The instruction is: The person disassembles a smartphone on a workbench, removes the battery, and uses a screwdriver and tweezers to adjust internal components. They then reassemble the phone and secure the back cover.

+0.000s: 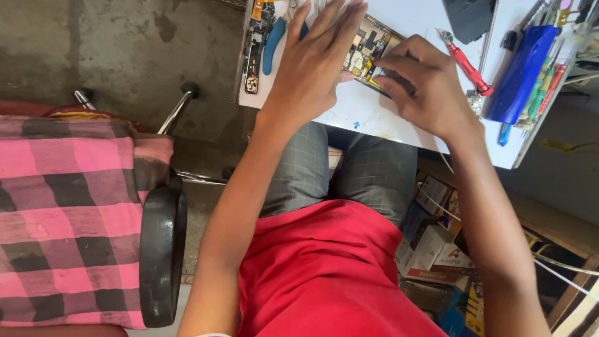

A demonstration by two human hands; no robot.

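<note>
**Around the work**

A red-handled screwdriver (471,67) lies on the white surface (374,112) beside a blue case (521,72). A second opened phone (254,50) sits at the far edge. Left stands a chair with pink checked cloth (68,218); cardboard boxes (430,249) lie below.

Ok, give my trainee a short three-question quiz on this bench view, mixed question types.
1. True or false: the left hand lies flat over the opened phone.
2. Which tool lies just right of the right hand? A) red-handled screwdriver B) hammer C) soldering iron
3. Fill in: the phone rests on a ____ table.

Key: 1 true; 2 A; 3 white.
</note>
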